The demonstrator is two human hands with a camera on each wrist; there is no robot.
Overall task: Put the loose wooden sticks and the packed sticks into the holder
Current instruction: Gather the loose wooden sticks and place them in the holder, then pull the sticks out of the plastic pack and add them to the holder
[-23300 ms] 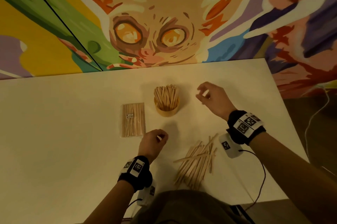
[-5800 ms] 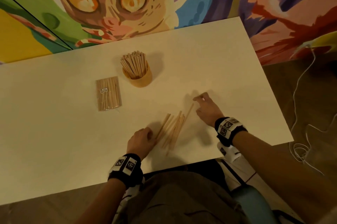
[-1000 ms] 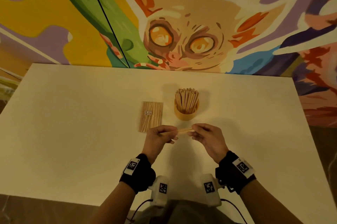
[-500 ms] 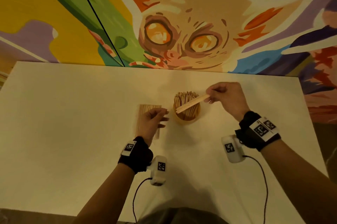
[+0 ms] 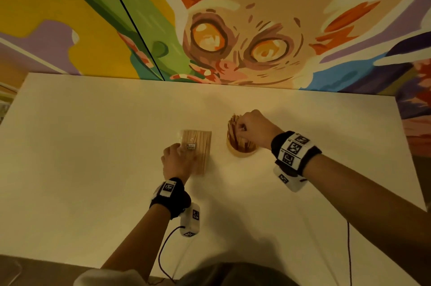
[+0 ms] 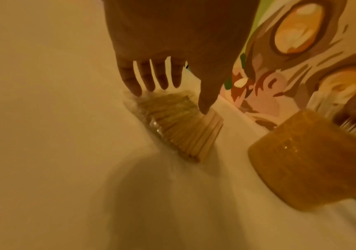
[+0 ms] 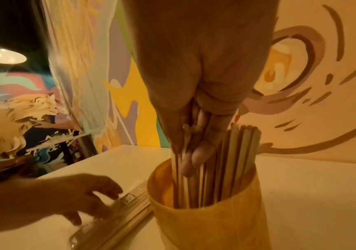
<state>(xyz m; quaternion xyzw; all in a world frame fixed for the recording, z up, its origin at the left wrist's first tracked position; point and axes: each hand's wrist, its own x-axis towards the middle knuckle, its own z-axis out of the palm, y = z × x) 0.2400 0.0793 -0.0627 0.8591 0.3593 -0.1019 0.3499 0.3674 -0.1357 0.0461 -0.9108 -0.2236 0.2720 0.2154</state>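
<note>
Our right hand (image 7: 196,104) is over the holder (image 7: 207,219) and pinches a few loose sticks (image 7: 180,169), with their low ends already inside the cup. To do this step well, we think we should keep them standing straight, slide them down into the gap on the open side, and let go only when they touch the bottom. We should go softly so the cup does not tip. It looks light, and many sticks (image 7: 243,152) already stand in it and lean to one side.

Our left hand (image 5: 178,162) lies on the pack of sticks (image 5: 198,146), just beside the holder on the worktop (image 5: 93,146). The fingers (image 6: 149,79) are spread and fairly straight, and their tips touch the far end of the pack. The thumb is at its side. It is not yet a firm grip.

We think the pack goes in next. It may be a tight fit, so it could help to push the loose ones to one side first.

The pack is flat, with pale sticks side by side in a clear, shiny wrap and a small white label on top. The holder is a round yellow-brown cup.

We see no loose sticks left on the worktop.
</note>
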